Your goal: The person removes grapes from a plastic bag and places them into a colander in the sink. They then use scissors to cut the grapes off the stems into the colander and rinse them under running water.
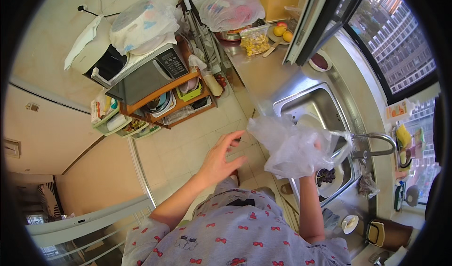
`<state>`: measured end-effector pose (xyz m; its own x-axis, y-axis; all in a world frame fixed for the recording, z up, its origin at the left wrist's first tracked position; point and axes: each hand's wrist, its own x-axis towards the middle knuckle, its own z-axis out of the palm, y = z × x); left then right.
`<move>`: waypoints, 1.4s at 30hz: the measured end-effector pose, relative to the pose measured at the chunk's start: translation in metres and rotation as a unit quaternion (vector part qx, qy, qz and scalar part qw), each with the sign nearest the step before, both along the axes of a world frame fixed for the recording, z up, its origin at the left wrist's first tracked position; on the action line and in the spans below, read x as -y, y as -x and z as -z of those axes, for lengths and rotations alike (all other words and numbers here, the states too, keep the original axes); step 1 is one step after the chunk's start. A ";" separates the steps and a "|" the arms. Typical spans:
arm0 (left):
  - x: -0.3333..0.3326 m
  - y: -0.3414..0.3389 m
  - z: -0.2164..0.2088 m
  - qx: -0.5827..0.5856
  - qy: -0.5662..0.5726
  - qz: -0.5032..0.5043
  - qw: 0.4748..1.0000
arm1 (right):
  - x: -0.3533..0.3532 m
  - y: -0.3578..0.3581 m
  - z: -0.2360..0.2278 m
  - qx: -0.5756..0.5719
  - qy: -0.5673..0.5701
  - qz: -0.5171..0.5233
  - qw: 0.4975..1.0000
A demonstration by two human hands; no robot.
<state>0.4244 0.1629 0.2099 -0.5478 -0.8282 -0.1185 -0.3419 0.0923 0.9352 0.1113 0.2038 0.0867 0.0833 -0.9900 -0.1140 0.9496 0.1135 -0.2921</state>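
Right hand holds a clear bag at the sink; left hand free

The crumpled clear plastic bag is up in the air in front of the sink's near edge, overlapping both basins in view. The right hand has hold of it, though the film hides most of the fingers and their exact grip cannot be told. The right forearm rises almost straight from the lower edge. The left hand holds nothing: fingers extended, thumb spread away, palm turned toward the bag, with a gap between them.

Beneath and beside the bag, the steel sink has a pale bowl of dark grapes in its nearer basin; the curved faucet stands at the right edge. Beyond the left hand, bare tiled floor reaches to the wooden shelf unit carrying a microwave. The steel counter runs on past the sink, bearing a pouch of yellow pieces, below an opened window.
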 end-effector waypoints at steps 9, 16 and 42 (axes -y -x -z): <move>0.045 -0.008 0.142 -0.367 -0.522 -0.178 0.749 | 0.070 -0.172 0.093 -0.624 0.150 0.009 0.767; 0.112 0.010 0.204 -0.419 -0.485 -0.407 0.651 | 0.152 -0.172 0.026 -0.798 0.205 -0.186 0.535; 0.336 -0.040 0.303 -0.130 -0.315 0.001 0.940 | 0.318 -0.206 0.135 -0.908 0.031 -0.166 0.384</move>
<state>0.4644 -0.1731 -0.0934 -0.6279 -0.6373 -0.4468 -0.0946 -0.5073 0.8566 0.3168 -0.1139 -0.0486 0.0455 -0.9645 -0.2603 -0.8896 0.0794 -0.4497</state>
